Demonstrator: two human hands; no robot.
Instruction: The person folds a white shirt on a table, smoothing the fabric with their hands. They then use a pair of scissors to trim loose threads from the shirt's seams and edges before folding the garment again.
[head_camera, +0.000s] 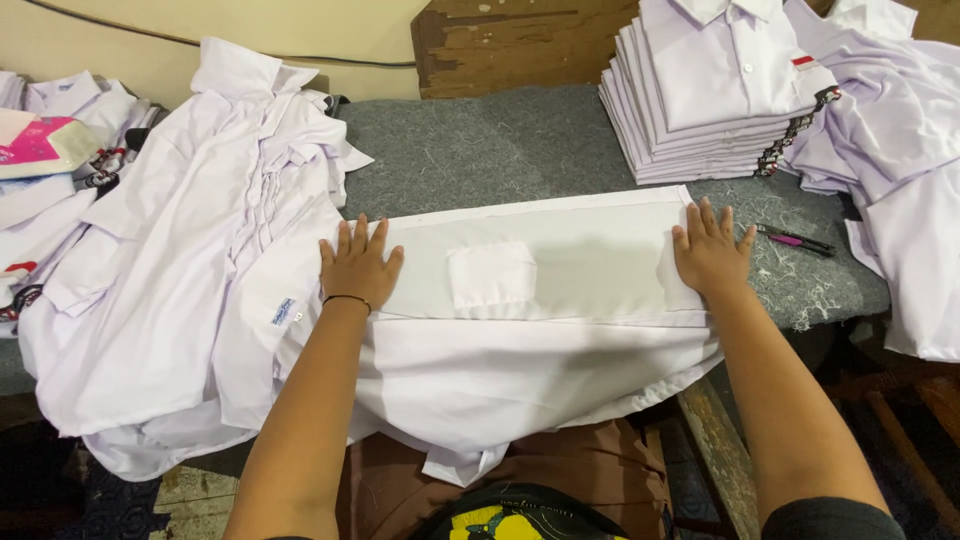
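Flat: both hands (358, 262) (712, 250) pressing white shirt (540, 300).

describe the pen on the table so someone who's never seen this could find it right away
Start at the grey felt table and find the neat stack of folded white shirts at its far right. Just in front of that stack, beside the right hand pressing the spread shirt, lies the pen. It is thin, dark with a pink section, the only small non-fabric item on that side.
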